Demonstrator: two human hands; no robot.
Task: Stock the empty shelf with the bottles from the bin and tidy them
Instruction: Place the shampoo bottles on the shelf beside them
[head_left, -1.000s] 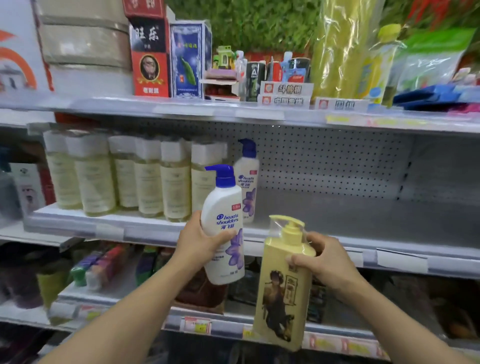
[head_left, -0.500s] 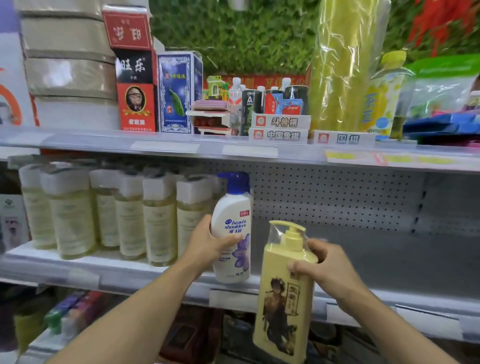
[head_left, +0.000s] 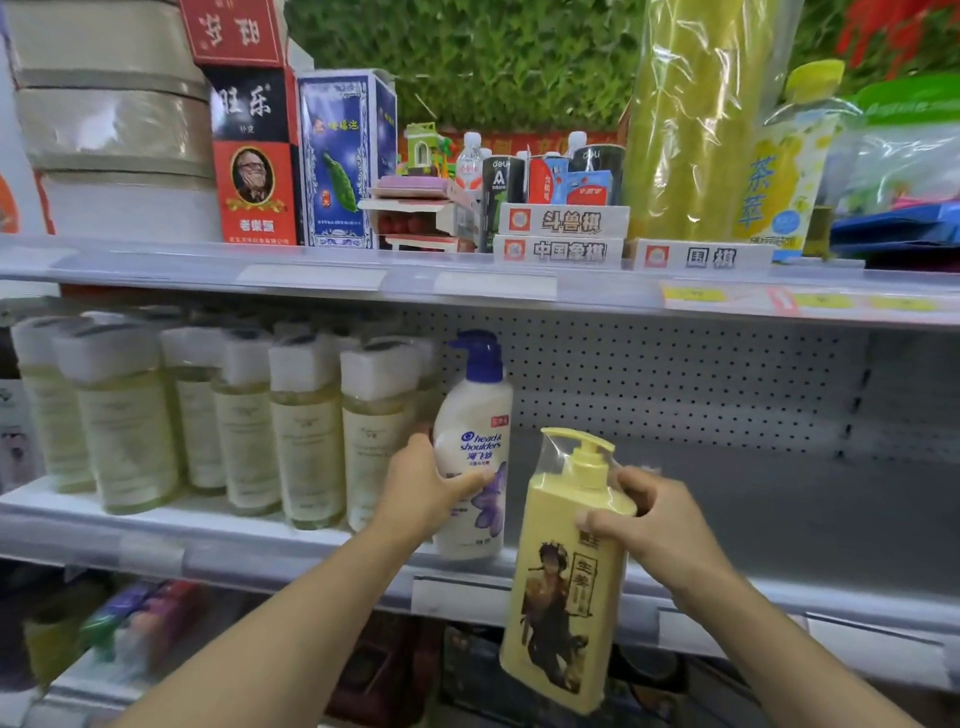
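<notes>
The white shampoo bottle (head_left: 472, 452) stands upright at the front edge of the shelf (head_left: 779, 519), just right of the row of pale bottles (head_left: 306, 431), with the left hand (head_left: 426, 488) wrapped round its lower body, apparently to seat it in line with its neighbours. The right hand (head_left: 649, 525) grips the yellow pump bottle (head_left: 566, 582) near its shoulder, hanging it in front of the shelf's front edge, probably waiting for the bare stretch to the right. The bin is out of view.
</notes>
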